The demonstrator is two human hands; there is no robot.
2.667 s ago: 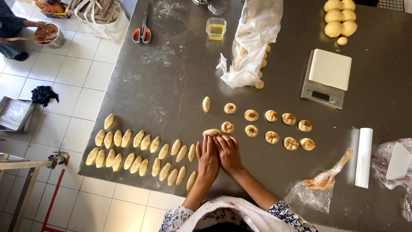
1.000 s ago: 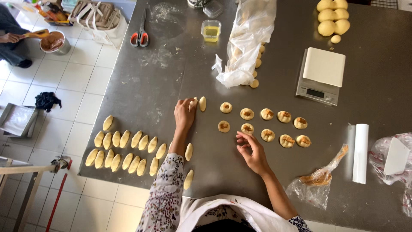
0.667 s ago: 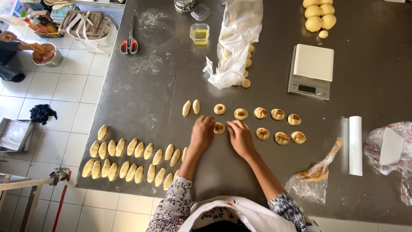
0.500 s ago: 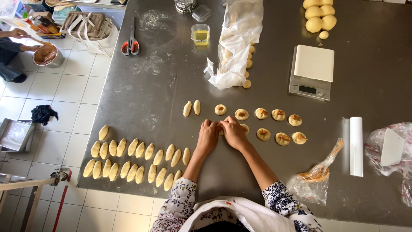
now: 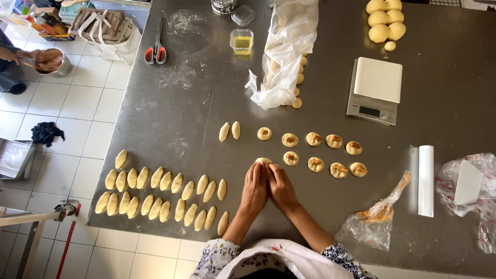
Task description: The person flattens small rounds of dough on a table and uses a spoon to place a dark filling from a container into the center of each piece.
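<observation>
My left hand [image 5: 255, 187] and my right hand [image 5: 280, 186] press side by side over one dough piece [image 5: 263, 161] on the steel table [image 5: 186, 113]; only its far edge shows past my fingertips. Just beyond lie several round dough discs [image 5: 315, 164] with brown filling on top, in two rows. Two shaped oval pieces [image 5: 230, 130] lie to the left of those discs. Many more oval dough pieces [image 5: 165, 194] sit in rows at the table's near left.
A kitchen scale [image 5: 376, 90], dough balls [image 5: 385, 26], a crumpled plastic bag [image 5: 287, 46], a cup of yellow liquid [image 5: 241, 41] and scissors [image 5: 155, 51] stand farther back. A white roller [image 5: 425, 181] and filling bag [image 5: 380, 212] lie right. Another person [image 5: 10, 57] holds a bowl at far left.
My left hand put an oval piece beside the other at the far left, then both hands came together over a filled disc and pulled it slightly nearer to me.
</observation>
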